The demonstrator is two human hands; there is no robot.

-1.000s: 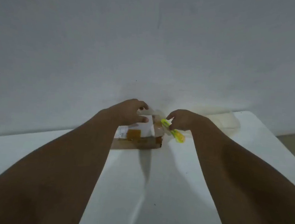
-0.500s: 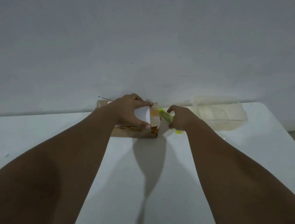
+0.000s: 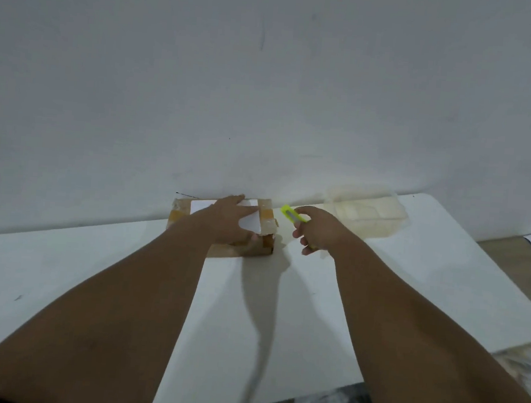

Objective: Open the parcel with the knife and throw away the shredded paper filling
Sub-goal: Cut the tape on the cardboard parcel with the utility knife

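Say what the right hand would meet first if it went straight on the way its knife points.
Likely the parcel: its taped end lies just past the yellow knife tip. Depth is unclear, so it might pass behind, to the wall.

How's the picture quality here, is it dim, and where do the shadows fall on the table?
Head view: dim, soft light, no glare; the parcel under the left hand casts a long shadow across the white table toward the camera; the wide-angle lens stretches both forearms; the yellow knife in the right hand is the brightest spot.
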